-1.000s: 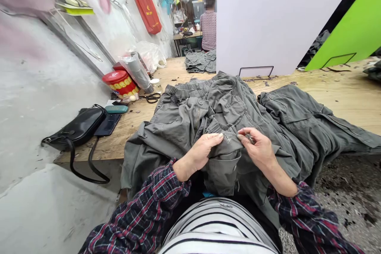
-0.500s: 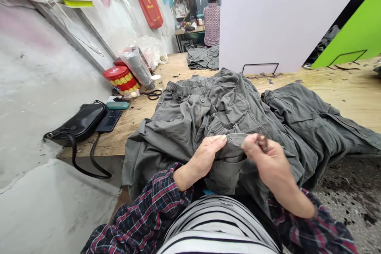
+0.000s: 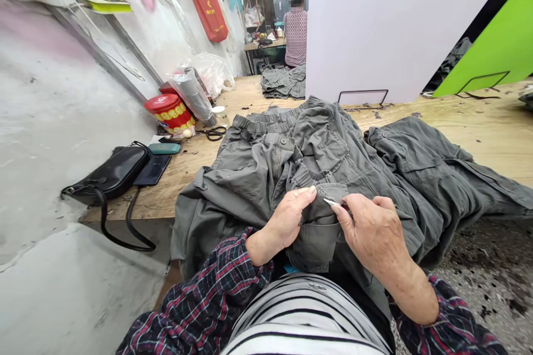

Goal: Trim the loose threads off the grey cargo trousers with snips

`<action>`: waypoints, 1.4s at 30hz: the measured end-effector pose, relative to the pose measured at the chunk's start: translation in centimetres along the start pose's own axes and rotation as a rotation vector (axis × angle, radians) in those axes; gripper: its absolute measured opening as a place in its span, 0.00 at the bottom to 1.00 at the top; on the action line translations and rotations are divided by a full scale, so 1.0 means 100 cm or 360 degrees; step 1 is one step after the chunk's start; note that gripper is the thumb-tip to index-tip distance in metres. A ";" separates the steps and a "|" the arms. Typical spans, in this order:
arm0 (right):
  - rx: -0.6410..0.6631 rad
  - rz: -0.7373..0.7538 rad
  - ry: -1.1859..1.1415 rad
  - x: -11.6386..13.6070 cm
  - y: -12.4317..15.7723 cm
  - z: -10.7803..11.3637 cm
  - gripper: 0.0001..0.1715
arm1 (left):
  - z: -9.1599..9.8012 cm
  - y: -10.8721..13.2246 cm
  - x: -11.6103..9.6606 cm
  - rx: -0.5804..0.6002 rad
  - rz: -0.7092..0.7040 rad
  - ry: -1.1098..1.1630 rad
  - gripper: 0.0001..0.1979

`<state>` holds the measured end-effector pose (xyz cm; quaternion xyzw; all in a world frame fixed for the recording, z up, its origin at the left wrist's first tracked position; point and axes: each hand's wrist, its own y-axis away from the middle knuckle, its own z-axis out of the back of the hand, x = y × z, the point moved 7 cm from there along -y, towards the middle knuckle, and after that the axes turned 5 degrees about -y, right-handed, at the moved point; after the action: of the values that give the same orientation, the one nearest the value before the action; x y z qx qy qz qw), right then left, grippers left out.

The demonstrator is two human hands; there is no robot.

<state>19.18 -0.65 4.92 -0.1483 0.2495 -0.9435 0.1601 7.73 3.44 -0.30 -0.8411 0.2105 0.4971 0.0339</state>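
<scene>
Head view | left hand (image 3: 285, 220): fingers pinched on the waistband edge of olive cargo trousers (image 3: 254, 188) | right hand (image 3: 375, 233): fingers closed on a small blade (image 3: 330, 202), its tip at the cloth | trousers: heaped at 12 o'clock on a plywood table (image 3: 478, 144) | scissors (image 3: 213, 133): 10 o'clock

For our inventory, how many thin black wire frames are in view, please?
2 thin black wire frames: one by the white panel, one on the bright green panel. More may be hidden.
</scene>
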 end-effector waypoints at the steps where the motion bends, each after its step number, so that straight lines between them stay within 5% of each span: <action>1: -0.0003 0.0002 0.0004 0.000 -0.002 -0.001 0.22 | 0.001 0.000 0.000 -0.0008 0.0005 0.0004 0.08; 10: 0.0181 -0.0299 -0.0394 -0.020 0.004 -0.027 0.24 | 0.016 -0.006 0.010 -0.0139 0.0091 0.0054 0.10; 17: 0.0197 -0.0693 -0.0553 -0.068 0.008 -0.042 0.26 | 0.047 -0.009 0.009 -0.0431 0.0075 0.0051 0.10; 25: 0.0028 -0.0025 -0.0083 0.006 0.001 -0.016 0.23 | 0.020 -0.005 0.005 -0.0129 0.0019 -0.0052 0.10; 38: 0.0006 0.0104 -0.0062 0.006 -0.003 -0.018 0.20 | 0.022 -0.007 0.007 -0.0069 0.0020 -0.0033 0.09; 42: 0.0114 -0.0022 -0.0216 -0.001 -0.003 -0.024 0.24 | 0.021 -0.005 0.009 -0.0023 0.0036 -0.0060 0.09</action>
<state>18.29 0.65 3.10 -0.2077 0.2031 -0.9407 0.1754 6.60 4.19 -2.19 -0.8293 0.2156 0.5148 0.0261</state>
